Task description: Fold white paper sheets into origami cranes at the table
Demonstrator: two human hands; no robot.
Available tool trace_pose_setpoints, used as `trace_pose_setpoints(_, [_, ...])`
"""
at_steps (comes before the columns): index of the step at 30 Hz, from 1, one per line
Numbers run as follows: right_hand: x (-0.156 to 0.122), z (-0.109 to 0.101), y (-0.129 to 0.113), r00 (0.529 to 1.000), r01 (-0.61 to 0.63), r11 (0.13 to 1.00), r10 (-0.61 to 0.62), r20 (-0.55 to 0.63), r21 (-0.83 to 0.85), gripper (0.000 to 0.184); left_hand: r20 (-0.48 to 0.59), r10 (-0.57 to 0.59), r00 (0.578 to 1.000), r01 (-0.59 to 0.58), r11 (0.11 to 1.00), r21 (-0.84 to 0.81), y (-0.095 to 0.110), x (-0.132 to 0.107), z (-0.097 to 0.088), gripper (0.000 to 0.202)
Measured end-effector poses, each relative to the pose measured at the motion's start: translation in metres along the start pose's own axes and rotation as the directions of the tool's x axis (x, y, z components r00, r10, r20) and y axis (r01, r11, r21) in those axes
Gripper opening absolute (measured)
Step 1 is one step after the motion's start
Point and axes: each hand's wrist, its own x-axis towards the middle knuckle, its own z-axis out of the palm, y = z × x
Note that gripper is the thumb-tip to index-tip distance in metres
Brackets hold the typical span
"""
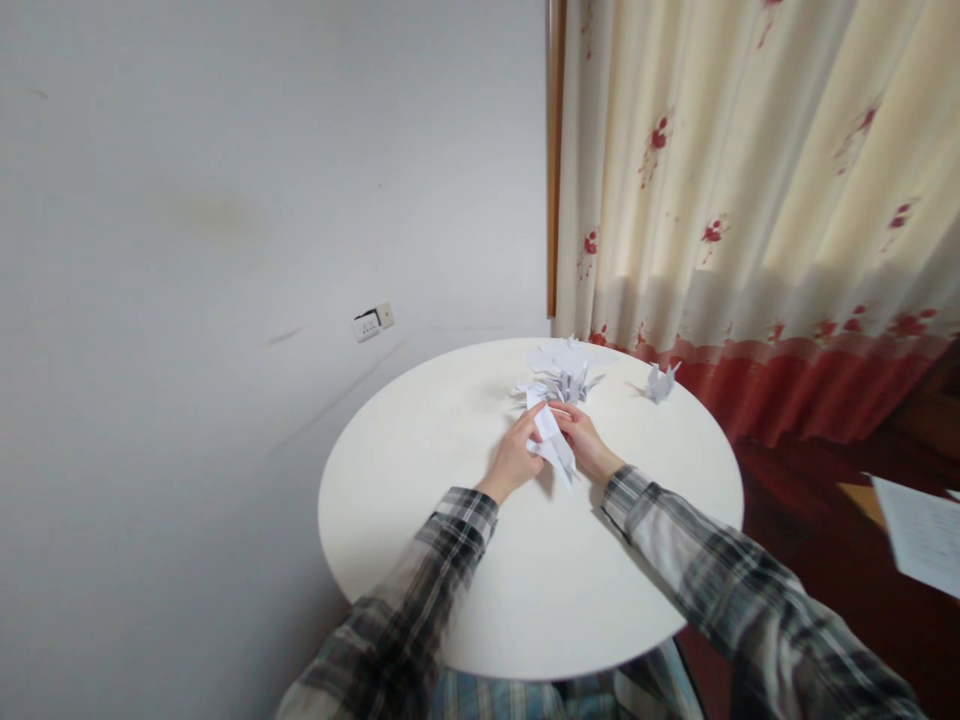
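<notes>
A piece of folded white paper (553, 442), long and narrow with a pointed lower end, is held between my two hands above the table. My left hand (517, 452) pinches its left side, with the thumb and fingers closed on it. On the other side my right hand (586, 440) has its fingers around the upper right edge, partly hidden behind the paper. Just beyond my fingers lies a cluster of folded white paper pieces (571, 380), which look like origami birds. One more folded paper bird (660, 383) stands apart to the right.
The round white table (420, 450) stands near a grey wall with a socket (367, 325). A cream and red flowered curtain (690, 200) hangs behind it. Sheets of paper (919, 530) lie on a surface at the right.
</notes>
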Motion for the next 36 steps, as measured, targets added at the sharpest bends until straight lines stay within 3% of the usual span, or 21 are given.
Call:
trace_pose_setpoints(11, [0.0024, -0.0003, 0.0020, 0.986, 0.091, 0.995, -0.095, -0.140, -0.030, 0.025, 0.030, 0.013, 0.999, -0.013, 1.000, -0.008, 0.0006, 0.0003, 0.0007, 0.027])
trace_pose_setpoints(21, [0.0015, 0.0021, 0.0002, 0.991, 0.100, 0.990, -0.107, -0.075, -0.096, 0.029, 0.030, 0.044, 0.999, -0.044, 0.999, -0.004, -0.0017, -0.0007, 0.0008, 0.028])
trace_pose_setpoints(29, [0.0013, 0.0019, 0.0016, 0.969, 0.151, 0.968, -0.185, -0.164, -0.198, 0.021, 0.059, 0.060, 0.996, -0.060, 0.998, -0.002, -0.0002, -0.0006, 0.0010, 0.029])
trace_pose_setpoints(36, [0.0022, 0.0033, 0.0019, 0.959, 0.181, 0.970, -0.210, -0.188, -0.161, 0.022, 0.025, 0.047, 0.999, -0.048, 0.998, 0.042, 0.0031, 0.0002, 0.0002, 0.025])
